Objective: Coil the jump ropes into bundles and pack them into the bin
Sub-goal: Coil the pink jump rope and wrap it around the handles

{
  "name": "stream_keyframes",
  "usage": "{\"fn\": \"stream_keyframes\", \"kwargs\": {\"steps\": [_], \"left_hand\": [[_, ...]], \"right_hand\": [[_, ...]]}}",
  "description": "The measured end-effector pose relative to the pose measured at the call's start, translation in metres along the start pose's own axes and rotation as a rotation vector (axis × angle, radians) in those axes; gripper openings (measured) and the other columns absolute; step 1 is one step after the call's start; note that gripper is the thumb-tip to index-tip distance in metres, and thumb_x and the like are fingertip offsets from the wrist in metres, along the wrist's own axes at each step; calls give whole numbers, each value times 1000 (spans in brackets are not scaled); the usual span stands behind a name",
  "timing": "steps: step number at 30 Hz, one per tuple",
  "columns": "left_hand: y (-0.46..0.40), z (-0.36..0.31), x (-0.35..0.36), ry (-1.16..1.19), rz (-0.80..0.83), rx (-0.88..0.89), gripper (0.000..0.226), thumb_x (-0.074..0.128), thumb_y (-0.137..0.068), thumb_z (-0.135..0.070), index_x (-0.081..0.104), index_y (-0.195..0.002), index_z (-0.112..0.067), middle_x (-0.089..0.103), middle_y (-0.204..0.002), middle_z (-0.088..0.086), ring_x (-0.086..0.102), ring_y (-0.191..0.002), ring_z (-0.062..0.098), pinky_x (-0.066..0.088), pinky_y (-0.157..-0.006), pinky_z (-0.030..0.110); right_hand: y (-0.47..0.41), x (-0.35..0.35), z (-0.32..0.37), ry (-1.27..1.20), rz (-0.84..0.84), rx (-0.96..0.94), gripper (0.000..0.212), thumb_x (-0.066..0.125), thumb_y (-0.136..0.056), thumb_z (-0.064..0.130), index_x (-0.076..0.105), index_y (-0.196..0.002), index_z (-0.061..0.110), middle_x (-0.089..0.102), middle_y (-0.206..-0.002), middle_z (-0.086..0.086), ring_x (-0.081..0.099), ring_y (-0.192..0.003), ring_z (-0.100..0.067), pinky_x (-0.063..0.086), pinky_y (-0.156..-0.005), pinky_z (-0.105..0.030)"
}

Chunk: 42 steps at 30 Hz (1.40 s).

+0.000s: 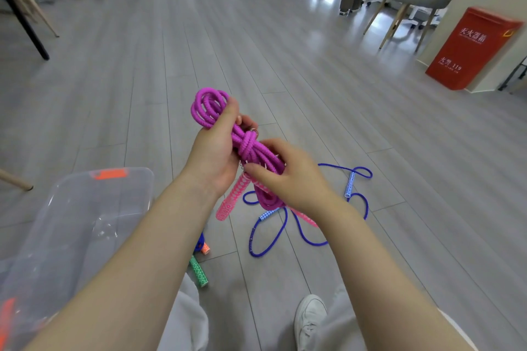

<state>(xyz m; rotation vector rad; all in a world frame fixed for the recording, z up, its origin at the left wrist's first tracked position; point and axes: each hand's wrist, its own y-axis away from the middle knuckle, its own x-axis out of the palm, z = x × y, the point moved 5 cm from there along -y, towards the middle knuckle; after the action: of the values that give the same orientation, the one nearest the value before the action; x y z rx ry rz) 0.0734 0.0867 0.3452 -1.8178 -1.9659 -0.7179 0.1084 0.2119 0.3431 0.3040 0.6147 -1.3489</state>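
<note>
A magenta jump rope (209, 107) is coiled into a bundle with a wrap around its middle, held above the floor. My left hand (215, 148) grips the bundle just below its upper loops. My right hand (291, 177) holds the lower part of the bundle. One pink patterned handle (232, 199) hangs down between my hands; a second pink handle (306, 218) pokes out under my right wrist. A blue jump rope (299, 232) with blue-white handles lies loose on the floor below. A clear plastic bin (85, 208) with orange latches stands at my left.
A green patterned handle (198, 270) and an orange-blue handle (203, 246) lie on the floor by the bin. My white shoe (309, 319) is at the bottom. A red box (472, 47), chair legs and a standing person are farther off.
</note>
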Motion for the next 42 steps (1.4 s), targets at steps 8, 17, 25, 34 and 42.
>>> {"fn": "stream_keyframes", "kwargs": {"steps": [8,17,25,34,42], "left_hand": [[9,-4,2,-265,170,-39,13,58,-95,-27,62,-92,-16,67,-86,0,63,-72,11,50,-64,25],[8,26,-10,-743,326,-261,31,45,-97,-51,64,-112,-32,73,-96,-6,69,-83,12,52,-77,31],[-38,36,-58,-989,316,-367,35,54,-93,-51,63,-112,-23,70,-98,3,65,-83,18,51,-83,34],[-64,115,-183,-934,226,-704,18,55,-96,-10,60,-113,-14,71,-100,9,69,-75,12,57,-62,22],[-92,186,-262,-801,94,-827,60,57,-89,10,42,-139,-19,71,-98,6,69,-77,17,59,-67,32]], "right_hand": [[-7,0,-3,-110,-102,50,13,72,-85,29,70,-95,22,67,-75,5,59,-69,-10,51,-71,-34],[-12,6,-23,-250,-148,315,27,70,-85,38,54,-97,20,72,-90,-4,71,-84,-22,56,-83,-50],[-48,36,-49,-20,-28,370,14,68,-83,30,64,-76,18,66,-73,0,64,-74,-21,57,-80,-45],[-52,169,-158,-265,270,694,8,61,-92,15,61,-87,9,70,-85,-15,68,-70,-25,61,-72,-41],[-59,233,-249,-311,215,833,5,63,-86,9,59,-84,11,68,-86,-16,71,-76,-32,61,-73,-48]]}}
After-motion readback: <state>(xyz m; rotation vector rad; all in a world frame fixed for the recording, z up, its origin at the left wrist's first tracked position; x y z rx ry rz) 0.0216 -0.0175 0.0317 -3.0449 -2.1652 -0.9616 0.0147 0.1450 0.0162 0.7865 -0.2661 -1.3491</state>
